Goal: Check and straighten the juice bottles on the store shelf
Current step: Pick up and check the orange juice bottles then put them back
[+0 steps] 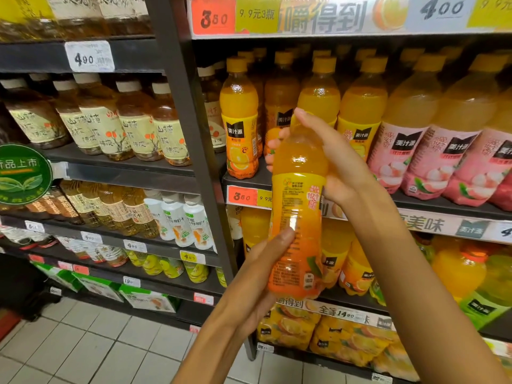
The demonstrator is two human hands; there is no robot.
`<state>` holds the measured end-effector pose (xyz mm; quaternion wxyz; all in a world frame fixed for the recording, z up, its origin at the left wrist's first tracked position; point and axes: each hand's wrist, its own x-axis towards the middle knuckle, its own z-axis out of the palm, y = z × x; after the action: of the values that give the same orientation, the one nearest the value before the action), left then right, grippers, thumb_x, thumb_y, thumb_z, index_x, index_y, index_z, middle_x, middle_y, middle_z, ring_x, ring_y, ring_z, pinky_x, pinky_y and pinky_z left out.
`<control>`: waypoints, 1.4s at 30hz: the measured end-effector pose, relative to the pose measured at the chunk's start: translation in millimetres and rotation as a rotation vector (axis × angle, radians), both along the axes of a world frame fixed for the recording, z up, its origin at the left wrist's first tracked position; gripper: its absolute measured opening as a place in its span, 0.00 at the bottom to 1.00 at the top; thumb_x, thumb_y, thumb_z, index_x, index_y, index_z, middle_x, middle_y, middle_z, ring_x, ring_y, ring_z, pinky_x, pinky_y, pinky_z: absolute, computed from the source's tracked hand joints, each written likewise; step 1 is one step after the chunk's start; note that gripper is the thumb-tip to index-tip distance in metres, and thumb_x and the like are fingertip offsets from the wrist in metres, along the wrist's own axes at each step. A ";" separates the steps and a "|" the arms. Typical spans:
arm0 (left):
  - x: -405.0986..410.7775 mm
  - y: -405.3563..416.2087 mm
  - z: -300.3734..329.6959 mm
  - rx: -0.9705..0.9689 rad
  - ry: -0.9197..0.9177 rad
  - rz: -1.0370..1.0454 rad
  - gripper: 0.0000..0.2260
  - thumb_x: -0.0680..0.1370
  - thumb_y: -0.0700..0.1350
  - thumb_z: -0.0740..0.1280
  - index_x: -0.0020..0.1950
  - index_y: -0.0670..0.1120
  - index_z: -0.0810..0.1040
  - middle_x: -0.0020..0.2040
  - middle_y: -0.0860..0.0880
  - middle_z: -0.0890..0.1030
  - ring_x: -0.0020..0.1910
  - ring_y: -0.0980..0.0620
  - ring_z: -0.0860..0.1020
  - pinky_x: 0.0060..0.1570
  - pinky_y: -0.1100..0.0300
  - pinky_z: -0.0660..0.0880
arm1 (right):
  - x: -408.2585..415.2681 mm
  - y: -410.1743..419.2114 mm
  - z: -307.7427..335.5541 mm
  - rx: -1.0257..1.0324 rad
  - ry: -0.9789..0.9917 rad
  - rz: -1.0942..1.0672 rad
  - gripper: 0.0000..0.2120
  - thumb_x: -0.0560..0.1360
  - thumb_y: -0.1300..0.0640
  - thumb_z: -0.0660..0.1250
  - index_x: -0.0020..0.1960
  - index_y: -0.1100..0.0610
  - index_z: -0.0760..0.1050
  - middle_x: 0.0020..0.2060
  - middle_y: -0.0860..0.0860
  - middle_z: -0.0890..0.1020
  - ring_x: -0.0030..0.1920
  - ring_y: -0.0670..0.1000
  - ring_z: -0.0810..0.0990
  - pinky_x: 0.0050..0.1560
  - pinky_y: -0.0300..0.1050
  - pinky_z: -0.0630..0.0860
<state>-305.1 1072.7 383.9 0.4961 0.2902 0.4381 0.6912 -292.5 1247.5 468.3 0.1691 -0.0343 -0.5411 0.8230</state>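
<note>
inspecting: orange juice bottle (297, 206) off shelf (246, 180), back label facing
right hand (336, 164): wrapping upper body
left hand (266, 270): cupping base, thumb pressing
advising: rotating logo outward before reshelving upright

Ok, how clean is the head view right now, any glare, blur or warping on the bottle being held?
Head view: the held orange juice bottle is fairly sharp, though its small label print stays unreadable; a bright glare spot sits mid-label and highlights mark its shoulder. Wide-angle warping bends the shelf upright and tilts the tea bottles at the left. The top price strip looks soft and washed out.
</note>
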 end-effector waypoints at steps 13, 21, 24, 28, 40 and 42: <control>-4.6 1.7 -1.1 -0.018 0.026 0.025 0.29 0.64 0.64 0.74 0.61 0.54 0.79 0.60 0.43 0.80 0.60 0.43 0.79 0.57 0.49 0.76 | 6.0 -1.8 0.0 0.026 0.063 -0.023 0.13 0.76 0.51 0.64 0.38 0.58 0.79 0.36 0.54 0.83 0.38 0.54 0.83 0.41 0.47 0.80; 0.6 1.5 5.8 -0.019 -0.039 0.060 0.35 0.67 0.68 0.69 0.66 0.48 0.74 0.53 0.39 0.82 0.50 0.43 0.82 0.48 0.49 0.78 | 2.8 -7.1 1.0 0.025 0.034 -0.029 0.14 0.77 0.50 0.63 0.47 0.60 0.79 0.43 0.57 0.84 0.47 0.56 0.83 0.50 0.51 0.81; 5.8 -0.8 7.3 0.001 -0.173 -0.015 0.31 0.72 0.66 0.64 0.65 0.46 0.76 0.51 0.37 0.81 0.47 0.44 0.82 0.46 0.50 0.78 | 0.0 -11.2 -1.7 -0.141 0.067 0.056 0.13 0.73 0.51 0.63 0.44 0.60 0.77 0.41 0.57 0.83 0.44 0.57 0.83 0.50 0.54 0.80; 11.0 -2.5 9.6 0.059 -0.399 -0.091 0.28 0.72 0.63 0.64 0.61 0.44 0.79 0.51 0.37 0.81 0.48 0.43 0.82 0.47 0.49 0.79 | -8.2 -10.2 -7.6 -0.151 -0.025 0.003 0.12 0.77 0.52 0.63 0.42 0.60 0.75 0.34 0.55 0.83 0.35 0.53 0.84 0.37 0.47 0.82; 10.8 -11.9 29.0 0.104 -0.668 -0.103 0.34 0.57 0.45 0.83 0.59 0.36 0.79 0.52 0.33 0.80 0.47 0.37 0.81 0.44 0.45 0.80 | -21.5 -17.4 -47.0 -0.482 -0.473 0.001 0.18 0.79 0.50 0.62 0.46 0.67 0.74 0.38 0.60 0.79 0.39 0.56 0.79 0.40 0.50 0.76; 10.4 -11.0 28.3 0.100 -0.684 -0.072 0.36 0.56 0.44 0.83 0.61 0.36 0.77 0.52 0.33 0.79 0.47 0.37 0.81 0.42 0.44 0.79 | -21.6 -18.1 -47.5 -0.493 -0.478 0.013 0.16 0.79 0.50 0.62 0.48 0.65 0.73 0.41 0.59 0.78 0.40 0.55 0.78 0.40 0.49 0.76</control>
<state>-294.7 1061.7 412.1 0.6234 0.0810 0.2016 0.7511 -314.1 1229.4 420.8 0.0191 -0.2625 -0.3506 0.8988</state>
